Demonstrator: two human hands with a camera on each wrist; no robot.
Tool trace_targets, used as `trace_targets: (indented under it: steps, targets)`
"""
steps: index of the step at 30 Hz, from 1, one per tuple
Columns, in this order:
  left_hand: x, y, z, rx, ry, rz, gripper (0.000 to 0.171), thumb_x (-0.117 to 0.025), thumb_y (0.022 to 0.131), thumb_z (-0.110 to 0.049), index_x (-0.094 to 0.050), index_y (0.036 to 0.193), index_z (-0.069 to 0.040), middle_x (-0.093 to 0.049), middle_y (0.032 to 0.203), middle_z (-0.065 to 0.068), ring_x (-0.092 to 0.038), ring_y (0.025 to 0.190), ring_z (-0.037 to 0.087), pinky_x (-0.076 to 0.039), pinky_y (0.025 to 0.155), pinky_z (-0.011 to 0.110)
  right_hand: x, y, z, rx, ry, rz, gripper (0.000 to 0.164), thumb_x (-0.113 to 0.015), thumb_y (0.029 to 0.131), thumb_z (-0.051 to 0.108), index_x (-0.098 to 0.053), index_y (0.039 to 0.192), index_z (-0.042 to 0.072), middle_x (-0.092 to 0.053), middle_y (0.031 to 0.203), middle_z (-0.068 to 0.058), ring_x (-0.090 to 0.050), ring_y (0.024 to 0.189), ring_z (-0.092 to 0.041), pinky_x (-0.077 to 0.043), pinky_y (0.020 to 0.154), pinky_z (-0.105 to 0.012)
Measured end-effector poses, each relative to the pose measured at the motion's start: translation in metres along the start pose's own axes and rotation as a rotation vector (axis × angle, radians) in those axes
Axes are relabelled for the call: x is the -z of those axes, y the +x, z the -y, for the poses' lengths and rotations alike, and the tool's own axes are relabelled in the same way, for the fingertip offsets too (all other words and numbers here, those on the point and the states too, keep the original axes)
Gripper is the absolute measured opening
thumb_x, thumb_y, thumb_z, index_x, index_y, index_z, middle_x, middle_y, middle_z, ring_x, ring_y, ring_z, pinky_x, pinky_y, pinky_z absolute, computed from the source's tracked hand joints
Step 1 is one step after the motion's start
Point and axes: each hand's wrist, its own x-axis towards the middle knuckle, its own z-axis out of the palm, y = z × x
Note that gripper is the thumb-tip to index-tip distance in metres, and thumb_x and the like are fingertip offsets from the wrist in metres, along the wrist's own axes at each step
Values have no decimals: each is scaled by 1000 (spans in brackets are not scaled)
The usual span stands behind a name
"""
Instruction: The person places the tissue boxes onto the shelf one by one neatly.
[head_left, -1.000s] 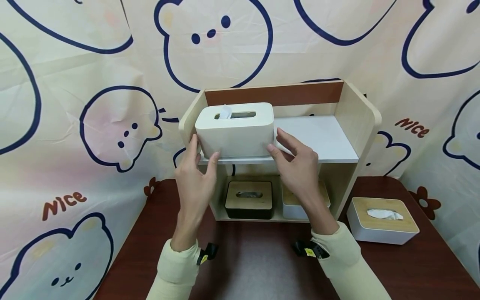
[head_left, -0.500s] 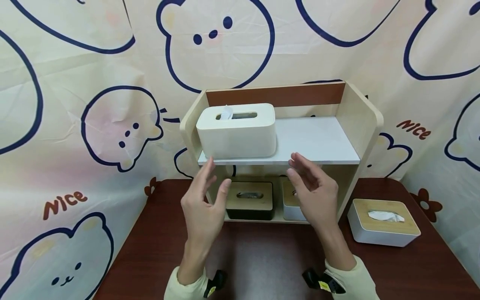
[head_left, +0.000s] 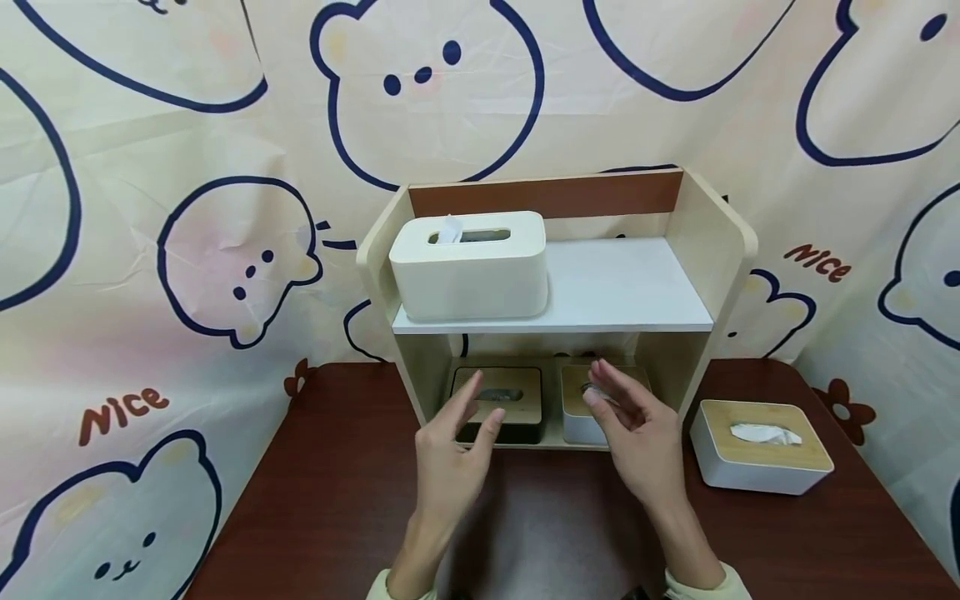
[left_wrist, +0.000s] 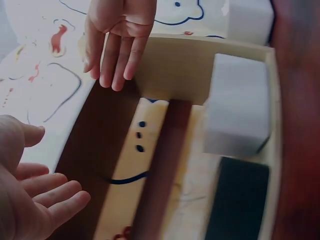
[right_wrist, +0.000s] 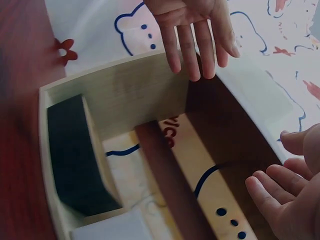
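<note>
A cream tissue box with a slotted lid stands on the left of the shelf unit's white upper shelf, touched by neither hand. My left hand is held over the table, its fingers before a black tissue box with a wooden lid on the lower shelf. Level with it, my right hand overlaps a white wooden-lidded tissue box beside the black one. Palms face each other and nothing is held. Both hands show extended fingers in the left wrist view, the left hand lower down.
Another white tissue box with a wooden lid, tissue poking out, stands on the brown table right of the shelf unit. A bear-print curtain hangs behind everything.
Both hands have left the sides of the cream tissue box and drawn down and back toward the person, to in front of the lower shelf. The cream box stays on the upper shelf.
</note>
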Motion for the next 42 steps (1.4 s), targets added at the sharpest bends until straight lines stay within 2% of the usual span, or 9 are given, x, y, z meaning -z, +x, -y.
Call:
trace_targets:
  steps: [3, 10, 13, 18, 23, 26, 30, 37, 42]
  targets:
    - [-8, -8, 5, 47, -7, 27, 52, -80, 97, -10, -66, 146, -2, -71, 143, 14, -72, 128, 28, -64, 99, 40, 3, -7, -9, -24, -17, -2, 46, -78, 98, 3, -71, 142, 13, -73, 139, -16, -73, 120, -1, -59, 97, -16]
    - [-26, -22, 15, 155, -6, 114, 50, -77, 101, -20, -65, 147, -6, -72, 142, 13, -72, 129, 27, -63, 102, 44, 7, -15, -28, -41, -47, -6, 42, -78, 97, 2, -73, 138, 7, -75, 134, -20, -74, 120, -4, -60, 93, -14]
    - [-31, -24, 18, 164, -15, 127, 49, -77, 102, -20, -66, 147, -5, -72, 141, 16, -72, 128, 28, -63, 101, 45, 7, -15, -36, -47, -77, 10, 40, -78, 97, 3, -73, 137, 5, -75, 132, -22, -74, 118, -1, -60, 92, -13]
    - [-35, -27, 22, 173, -24, 147, 47, -78, 100, -17, -67, 144, -3, -73, 140, 18, -73, 126, 29, -64, 100, 44, 2, -15, -49, -70, -109, 47, 38, -79, 97, 5, -73, 135, 2, -75, 131, -23, -74, 116, -4, -60, 90, -12]
    - [-38, -30, 25, 175, -19, 182, 49, -79, 100, -18, -67, 145, -2, -73, 139, 19, -73, 126, 30, -64, 99, 45, -4, -21, -60, -83, -134, 96, 39, -78, 98, 7, -72, 135, -2, -76, 131, -22, -76, 118, -25, -60, 89, -12]
    - [-41, -32, 26, 161, -30, 198, 49, -79, 100, -19, -67, 145, -2, -73, 137, 19, -73, 126, 29, -65, 98, 45, -4, -24, -65, -97, -152, 99, 38, -78, 99, 9, -72, 135, -3, -76, 129, -21, -75, 118, -31, -59, 89, -11]
    - [-50, -35, 27, 145, -41, 213, 48, -79, 100, -18, -67, 143, 0, -74, 136, 20, -73, 125, 29, -65, 98, 45, 2, -26, -70, -117, -189, 74, 37, -79, 99, 11, -74, 134, 1, -78, 129, -17, -76, 117, -26, -59, 88, -11]
    - [-65, -44, 24, 191, -58, 252, 48, -80, 98, -17, -68, 141, 0, -74, 136, 19, -74, 123, 30, -65, 98, 46, 17, -32, -75, -134, -207, 41, 35, -81, 98, 11, -76, 131, 3, -79, 126, -17, -77, 109, -8, -59, 86, -10]
    - [-75, -49, 21, 165, -48, 278, 47, -80, 99, -18, -69, 140, 1, -75, 134, 18, -76, 119, 30, -66, 96, 42, 30, -38, -75, -162, -234, 37, 36, -80, 99, 14, -75, 134, 5, -78, 127, -17, -73, 109, 3, -58, 87, -8]
